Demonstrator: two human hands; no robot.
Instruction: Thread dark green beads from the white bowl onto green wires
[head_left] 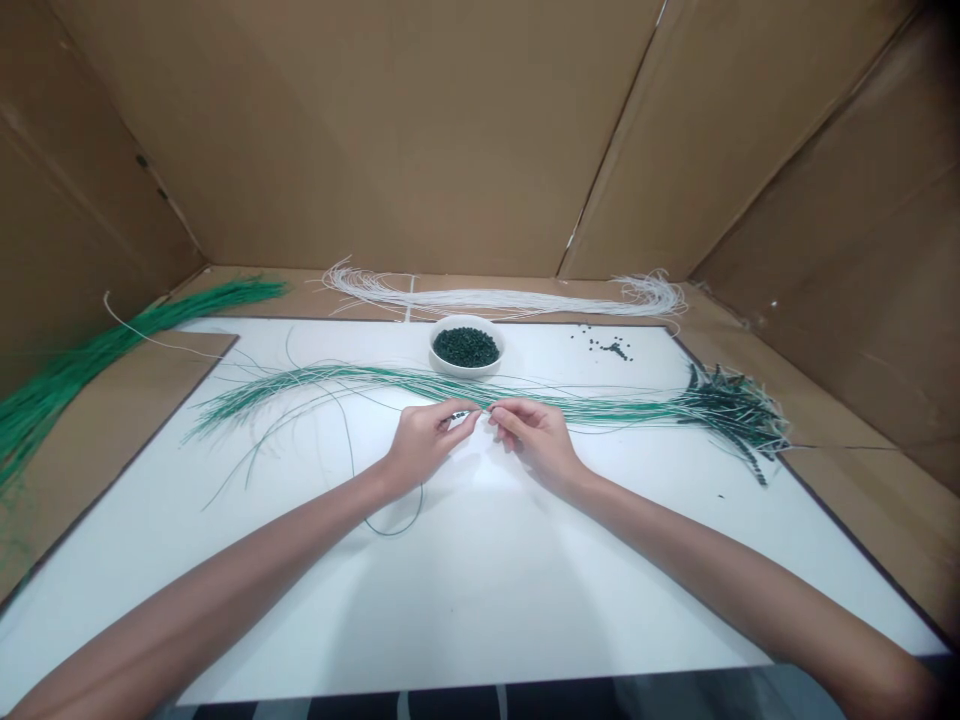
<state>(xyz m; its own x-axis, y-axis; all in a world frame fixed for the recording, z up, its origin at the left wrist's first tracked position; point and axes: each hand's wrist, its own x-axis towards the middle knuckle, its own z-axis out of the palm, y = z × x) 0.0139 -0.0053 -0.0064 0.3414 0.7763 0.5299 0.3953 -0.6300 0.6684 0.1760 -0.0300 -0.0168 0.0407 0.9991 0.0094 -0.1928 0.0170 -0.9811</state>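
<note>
We hold a thin white cord (474,411) closed between thumb and forefinger of both the left hand (424,445) and the right hand (536,445), fingertips almost touching. Small dark green beads (457,415) sit on the cord, above the white board (465,600). Just beyond lies a green-and-white strand bundle (450,382), then a white bowl (466,370) of beads.
</note>
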